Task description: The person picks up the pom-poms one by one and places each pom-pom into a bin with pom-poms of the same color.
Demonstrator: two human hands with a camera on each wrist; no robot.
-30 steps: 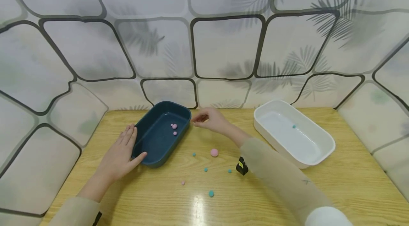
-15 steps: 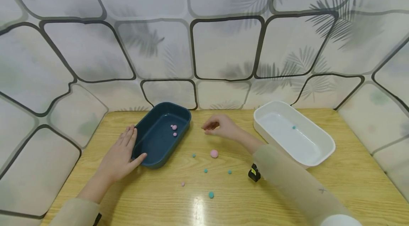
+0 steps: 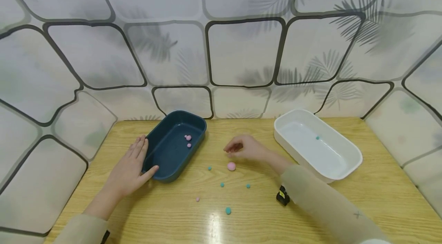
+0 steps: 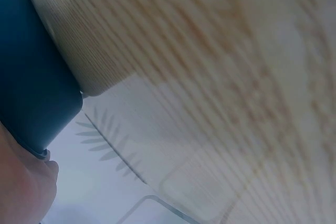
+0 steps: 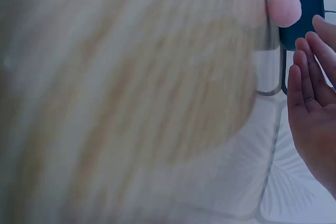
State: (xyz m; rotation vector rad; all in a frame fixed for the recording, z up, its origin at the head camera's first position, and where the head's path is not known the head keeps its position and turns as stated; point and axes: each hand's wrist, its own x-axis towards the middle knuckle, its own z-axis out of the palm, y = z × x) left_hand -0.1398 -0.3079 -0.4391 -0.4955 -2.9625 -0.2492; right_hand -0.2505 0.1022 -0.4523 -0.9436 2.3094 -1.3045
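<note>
My left hand (image 3: 126, 171) rests along the left side of the dark blue tray (image 3: 160, 161), its fingers straight on the rim and thumb at the near corner. In the left wrist view, part of that hand (image 4: 26, 182) shows against the tray's outer wall (image 4: 39, 66). Several small pink balls (image 3: 188, 137) lie inside the tray. My right hand (image 3: 248, 147) hovers over the table just behind the large pink ball (image 3: 231, 166), holding nothing. Seen from the right wrist, its fingers (image 5: 310, 72) are relaxed, and the pink ball (image 5: 284, 9) sits beyond them.
A white tray (image 3: 300, 152) stands at the right with one small teal ball (image 3: 317, 137) in it. On the wooden table (image 3: 165, 213) lie several teal balls (image 3: 228, 210) and a tiny pink ball (image 3: 197, 199). A patterned wall (image 3: 245, 52) rises behind.
My right hand has moved away from the blue tray's right rim, rightward and nearer to me, toward the large pink ball. The left hand has stayed on the tray.
</note>
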